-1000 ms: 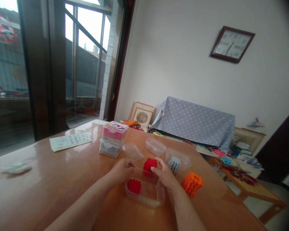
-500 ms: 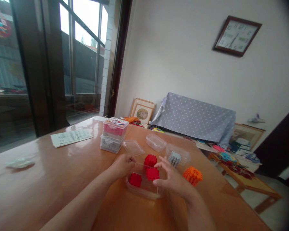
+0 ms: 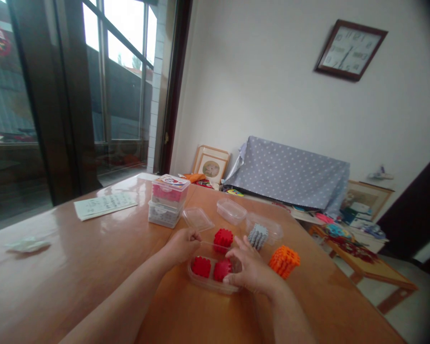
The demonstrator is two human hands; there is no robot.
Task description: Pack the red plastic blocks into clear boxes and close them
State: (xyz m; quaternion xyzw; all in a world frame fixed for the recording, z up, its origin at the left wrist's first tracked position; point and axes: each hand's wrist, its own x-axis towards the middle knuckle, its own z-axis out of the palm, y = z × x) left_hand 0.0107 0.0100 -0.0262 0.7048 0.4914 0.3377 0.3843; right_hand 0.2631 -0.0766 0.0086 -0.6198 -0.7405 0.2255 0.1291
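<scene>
A clear plastic box (image 3: 215, 287) sits on the table in front of me. Inside it at the left lies a stack of red notched pieces (image 3: 201, 267). My right hand (image 3: 251, 265) has its thumb and fingers around a second red stack (image 3: 221, 271), down in the box's right half. At the box's far left edge my left hand (image 3: 185, 244) is closed, pinching what looks like its thin clear rim or lid. Just behind the box stands a third red stack (image 3: 222, 239). Beyond my right hand are a grey stack (image 3: 258, 236) and an orange stack (image 3: 284, 262).
Two stacked lidded boxes (image 3: 166, 213) stand at the back left, beside a loose clear lid (image 3: 198, 219). Further right are two clear trays, one (image 3: 231, 211) behind the other. Written paper sheets (image 3: 105, 206) and a crumpled wrapper (image 3: 28, 244) lie leftward on the table.
My right hand has lowered a red stack from above the box into its right half. My left hand stays at the far left edge.
</scene>
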